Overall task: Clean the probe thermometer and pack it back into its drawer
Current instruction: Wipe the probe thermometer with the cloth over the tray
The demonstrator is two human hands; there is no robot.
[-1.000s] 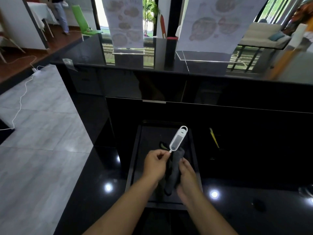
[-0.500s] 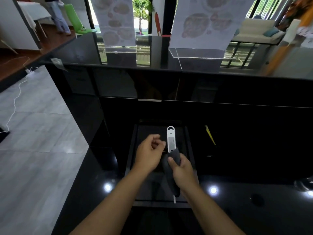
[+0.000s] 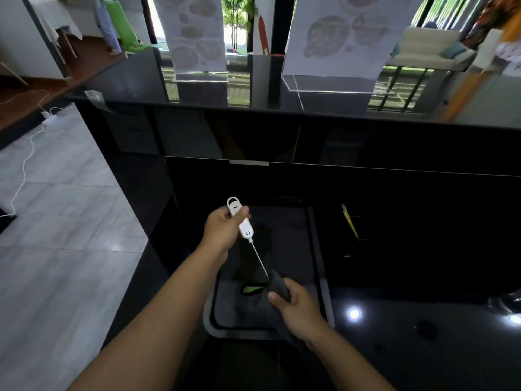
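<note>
Probe thermometer (image 3: 246,229) hangs over drawer (image 3: 317,249), left hand (image 3: 224,231) curled round its white body, right hand (image 3: 297,304) pinching dark cloth (image 3: 279,287) round stem tip, likely to wipe it

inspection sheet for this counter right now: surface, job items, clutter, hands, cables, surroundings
surface: glossy black counter, lights reflected.
job's things: white probe thermometer above the open drawer, probe tip inside a dark cloth.
clutter: green item in the drawer; yellow item right of it.
grippers: left hand grips the thermometer body; right hand grips the cloth.
cables: white cable on the floor, far left.
surroundings: paper menus in clear stands; green chair beyond.
</note>
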